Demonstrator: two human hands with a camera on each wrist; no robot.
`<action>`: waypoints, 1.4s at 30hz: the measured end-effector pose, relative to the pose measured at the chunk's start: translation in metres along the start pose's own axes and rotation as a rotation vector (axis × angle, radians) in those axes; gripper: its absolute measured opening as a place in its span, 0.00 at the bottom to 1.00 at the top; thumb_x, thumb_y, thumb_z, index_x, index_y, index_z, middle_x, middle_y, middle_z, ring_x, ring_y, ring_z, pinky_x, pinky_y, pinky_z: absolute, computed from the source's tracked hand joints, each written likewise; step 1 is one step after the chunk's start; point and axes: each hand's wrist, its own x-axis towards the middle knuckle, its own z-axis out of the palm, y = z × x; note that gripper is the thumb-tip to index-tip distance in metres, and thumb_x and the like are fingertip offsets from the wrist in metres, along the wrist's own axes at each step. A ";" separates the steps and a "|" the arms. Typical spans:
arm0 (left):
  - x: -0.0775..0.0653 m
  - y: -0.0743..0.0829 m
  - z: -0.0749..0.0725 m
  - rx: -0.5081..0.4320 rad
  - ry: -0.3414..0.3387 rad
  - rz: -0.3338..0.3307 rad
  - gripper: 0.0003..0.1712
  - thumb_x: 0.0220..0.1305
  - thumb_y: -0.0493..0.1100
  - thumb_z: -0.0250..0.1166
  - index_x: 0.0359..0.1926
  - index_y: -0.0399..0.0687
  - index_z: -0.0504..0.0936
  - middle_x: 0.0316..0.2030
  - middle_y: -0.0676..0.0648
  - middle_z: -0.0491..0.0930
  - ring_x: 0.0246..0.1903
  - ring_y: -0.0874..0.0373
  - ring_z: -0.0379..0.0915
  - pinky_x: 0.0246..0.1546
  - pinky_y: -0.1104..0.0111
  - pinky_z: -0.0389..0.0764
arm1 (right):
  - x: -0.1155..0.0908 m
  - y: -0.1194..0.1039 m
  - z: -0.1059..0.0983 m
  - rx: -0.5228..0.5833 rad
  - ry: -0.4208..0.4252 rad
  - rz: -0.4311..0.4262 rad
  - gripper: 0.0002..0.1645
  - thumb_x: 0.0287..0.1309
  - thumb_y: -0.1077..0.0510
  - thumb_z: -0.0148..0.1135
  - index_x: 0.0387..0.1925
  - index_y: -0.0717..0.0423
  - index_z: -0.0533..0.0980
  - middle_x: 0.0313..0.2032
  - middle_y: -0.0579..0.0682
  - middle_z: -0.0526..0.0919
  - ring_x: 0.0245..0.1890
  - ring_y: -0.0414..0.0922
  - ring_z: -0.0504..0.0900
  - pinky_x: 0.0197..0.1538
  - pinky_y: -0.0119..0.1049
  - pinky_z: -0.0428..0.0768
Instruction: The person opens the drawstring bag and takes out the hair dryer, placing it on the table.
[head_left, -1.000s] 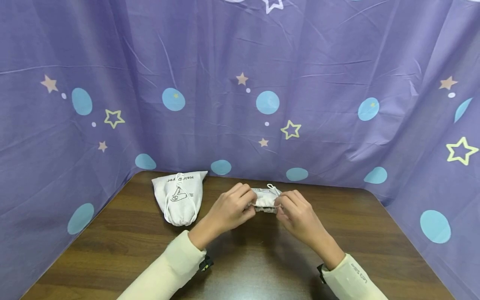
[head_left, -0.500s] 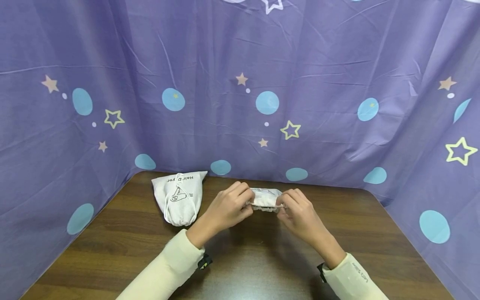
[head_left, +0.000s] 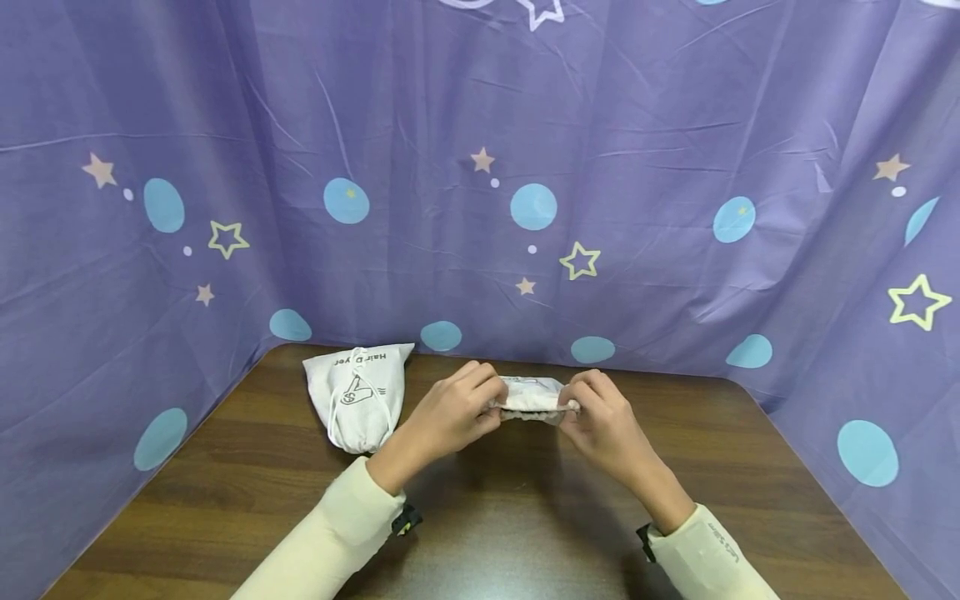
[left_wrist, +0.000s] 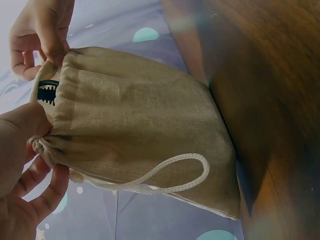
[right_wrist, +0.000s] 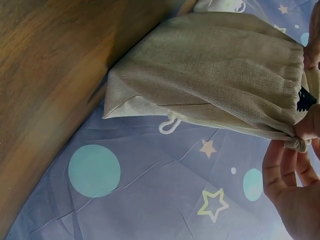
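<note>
A pale cloth drawstring bag point(head_left: 529, 395) stands on its base on the table, its gathered mouth up. At one end of that mouth my left hand point(head_left: 461, 408) pinches the hem. My right hand point(head_left: 606, 427) pinches the opposite end. The cloth is stretched between them, with a narrow gap at the mouth. Inside the gap, a black toothed piece point(left_wrist: 47, 92) shows in the left wrist view; the rest of it is hidden in the bag. A white cord loop point(left_wrist: 197, 157) hangs from the bag's side below my left hand.
Another pale drawstring bag point(head_left: 358, 412), printed "Hair Dryer", lies at the back left of the brown wooden table point(head_left: 517, 525). A purple curtain point(head_left: 450, 108) with stars and dots surrounds the table's back and sides.
My right hand has shifted slightly right and my left slightly left, so the bag's mouth is drawn wider and straighter. The white cord seen behind it one second ago is out of sight.
</note>
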 end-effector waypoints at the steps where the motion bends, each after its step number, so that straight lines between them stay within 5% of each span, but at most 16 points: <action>1: 0.000 0.000 0.000 -0.004 -0.004 -0.002 0.15 0.45 0.30 0.69 0.32 0.49 0.76 0.33 0.54 0.75 0.32 0.59 0.70 0.28 0.73 0.74 | 0.000 0.000 0.000 -0.003 0.003 0.006 0.16 0.38 0.74 0.61 0.33 0.58 0.77 0.36 0.51 0.77 0.35 0.45 0.74 0.36 0.33 0.73; 14: -0.002 -0.001 -0.002 0.027 -0.054 -0.101 0.16 0.44 0.29 0.65 0.34 0.49 0.77 0.34 0.53 0.75 0.34 0.57 0.70 0.30 0.69 0.75 | 0.000 0.001 -0.003 -0.027 0.021 0.018 0.13 0.45 0.74 0.62 0.33 0.57 0.78 0.35 0.50 0.78 0.34 0.46 0.74 0.35 0.33 0.73; 27: -0.002 0.005 -0.003 0.088 0.014 -0.261 0.08 0.52 0.34 0.62 0.32 0.48 0.73 0.30 0.52 0.70 0.29 0.56 0.66 0.21 0.67 0.72 | -0.001 0.001 -0.004 -0.046 0.006 0.060 0.16 0.40 0.76 0.61 0.32 0.58 0.77 0.35 0.50 0.76 0.34 0.46 0.72 0.36 0.34 0.71; 42: -0.001 0.003 -0.008 0.114 0.058 -0.278 0.07 0.54 0.33 0.62 0.32 0.47 0.74 0.30 0.52 0.70 0.28 0.55 0.66 0.22 0.66 0.71 | -0.002 0.003 -0.008 -0.088 0.001 0.141 0.17 0.38 0.76 0.64 0.32 0.57 0.77 0.33 0.48 0.76 0.32 0.43 0.72 0.34 0.35 0.72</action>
